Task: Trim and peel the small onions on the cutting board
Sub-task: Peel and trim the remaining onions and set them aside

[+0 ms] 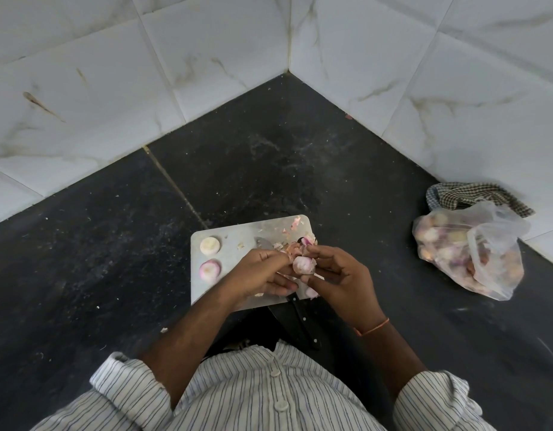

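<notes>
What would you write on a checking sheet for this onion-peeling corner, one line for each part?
Surface: dark stone counter, speckled with crumbs and scraps; white cutting board on it.
Job's things: one onion held above the board; two peeled onions at the board's left edge; knife lying under the hands, handle toward the person.
Clutter: onion skins along the board's far right; plastic bag of onions to the right, checked cloth behind it.
Grippers: left hand and right hand both pinch the onion with their fingers.
Cables: nothing seen.
Surroundings: white marbled wall tiles meeting in a corner.
</notes>
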Motion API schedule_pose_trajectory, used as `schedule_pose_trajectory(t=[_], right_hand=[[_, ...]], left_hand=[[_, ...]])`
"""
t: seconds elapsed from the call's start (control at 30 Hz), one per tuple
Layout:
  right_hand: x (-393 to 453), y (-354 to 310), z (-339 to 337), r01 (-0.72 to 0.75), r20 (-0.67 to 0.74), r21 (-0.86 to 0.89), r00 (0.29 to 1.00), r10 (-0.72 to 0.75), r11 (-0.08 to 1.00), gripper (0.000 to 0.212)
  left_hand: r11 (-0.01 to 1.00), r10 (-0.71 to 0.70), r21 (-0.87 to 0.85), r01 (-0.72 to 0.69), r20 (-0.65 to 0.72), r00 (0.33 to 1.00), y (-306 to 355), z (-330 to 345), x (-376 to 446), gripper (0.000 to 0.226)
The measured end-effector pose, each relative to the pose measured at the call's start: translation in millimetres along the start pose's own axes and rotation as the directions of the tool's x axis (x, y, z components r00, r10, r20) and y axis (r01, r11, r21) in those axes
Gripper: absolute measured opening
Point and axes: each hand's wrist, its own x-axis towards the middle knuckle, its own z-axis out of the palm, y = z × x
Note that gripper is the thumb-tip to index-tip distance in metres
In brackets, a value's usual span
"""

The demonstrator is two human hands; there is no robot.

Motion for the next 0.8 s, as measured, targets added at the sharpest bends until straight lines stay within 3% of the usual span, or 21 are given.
schedule_pose_trajectory(t=[0.37,0.6,0.8], right_hand=[[1,-3,3,-0.033,0.006,0.031,0.999,0.033,0.999,0.051],[3,-3,3,-0.128,-0.01,0.162,0.991,0.132,0.978,0.05],[2,-10,7,-0.243,0.036,0.368,0.968,0.247,0.898,0.044]], left_hand=[[0.983,0.151,0.118,-0.142,-0.072,0.986,-13,5,2,0.021],[0.968,0.227,0.096,-0.23,0.044,0.973,-20,-1,-6,0.036],[0.921,0.38,0.095,-0.378,-0.005,0.925,-27,-6,-6,0.044]])
